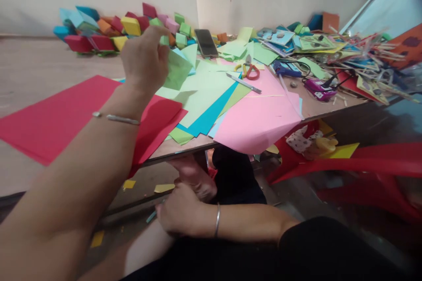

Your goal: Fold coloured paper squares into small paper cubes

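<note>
Raised above the table, my left hand (145,59) is closed in a pinch at the edge of a small light green paper piece (178,71). Below that forearm lie red paper sheets (66,116). My right hand (183,210) is down below the table edge, fingers curled, against my bare leg and foot (194,175); what its fingers hold, if anything, is hidden. Pale green sheets (207,92), a blue sheet (214,116) and a pink sheet (257,120) overlap on the table. A silver craft knife (244,83) and red-and-yellow-handled scissors (252,72) rest on them.
Colourful folded paper boxes (102,30) are heaped along the wall. A phone (206,43) leans behind the sheets. To the right are a blue glue gun (286,69), a purple device (318,90) and piled cards with sticks (316,41). A red chair (369,162) stands beside the table.
</note>
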### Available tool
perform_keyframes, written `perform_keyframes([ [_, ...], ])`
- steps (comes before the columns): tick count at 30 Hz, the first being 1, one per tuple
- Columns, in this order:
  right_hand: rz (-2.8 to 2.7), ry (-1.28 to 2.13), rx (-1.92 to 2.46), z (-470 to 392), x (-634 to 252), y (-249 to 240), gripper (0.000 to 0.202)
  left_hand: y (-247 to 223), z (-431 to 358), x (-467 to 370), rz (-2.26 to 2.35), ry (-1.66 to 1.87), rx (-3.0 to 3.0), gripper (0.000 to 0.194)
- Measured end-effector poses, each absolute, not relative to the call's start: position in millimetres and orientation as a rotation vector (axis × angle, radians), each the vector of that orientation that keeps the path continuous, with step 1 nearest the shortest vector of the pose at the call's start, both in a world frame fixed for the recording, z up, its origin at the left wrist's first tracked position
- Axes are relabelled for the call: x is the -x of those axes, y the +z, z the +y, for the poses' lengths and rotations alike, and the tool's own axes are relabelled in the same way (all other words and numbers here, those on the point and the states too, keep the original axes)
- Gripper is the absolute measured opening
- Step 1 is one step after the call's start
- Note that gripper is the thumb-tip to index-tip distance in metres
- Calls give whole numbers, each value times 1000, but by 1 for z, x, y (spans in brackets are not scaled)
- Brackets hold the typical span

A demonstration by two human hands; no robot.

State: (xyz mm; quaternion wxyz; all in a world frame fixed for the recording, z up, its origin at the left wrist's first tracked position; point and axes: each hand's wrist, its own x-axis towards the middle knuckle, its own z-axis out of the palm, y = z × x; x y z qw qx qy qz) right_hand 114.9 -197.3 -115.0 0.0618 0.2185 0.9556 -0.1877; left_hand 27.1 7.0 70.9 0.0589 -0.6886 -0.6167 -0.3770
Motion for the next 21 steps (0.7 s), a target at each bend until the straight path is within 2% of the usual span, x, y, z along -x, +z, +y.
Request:
perform_keyframes([
  [3,2881,-407,-647,-209,-124,-110,45,76,0,-31,-1901,-1014,2077,48],
  [5,2855,-431,-637,-217,-136,-103,49,78,-4,-33,-1895,-980,2093,47],
  [9,2825,-339,-894,-223,-163,-85,49,83,-10,-30,-1872,-946,2167,49],
  [13,2557,-366,-1191,-210,-183,-77,53,85,-11,-28,-1863,-968,2190,55],
  [19,2441,-456,-1398,-191,-205,-94,50,79,-15,-38,-1761,-1048,2262,59],
  [21,2472,-473,-1413,-186,-211,-103,49,75,-18,-40,-1975,-1135,2210,57],
])
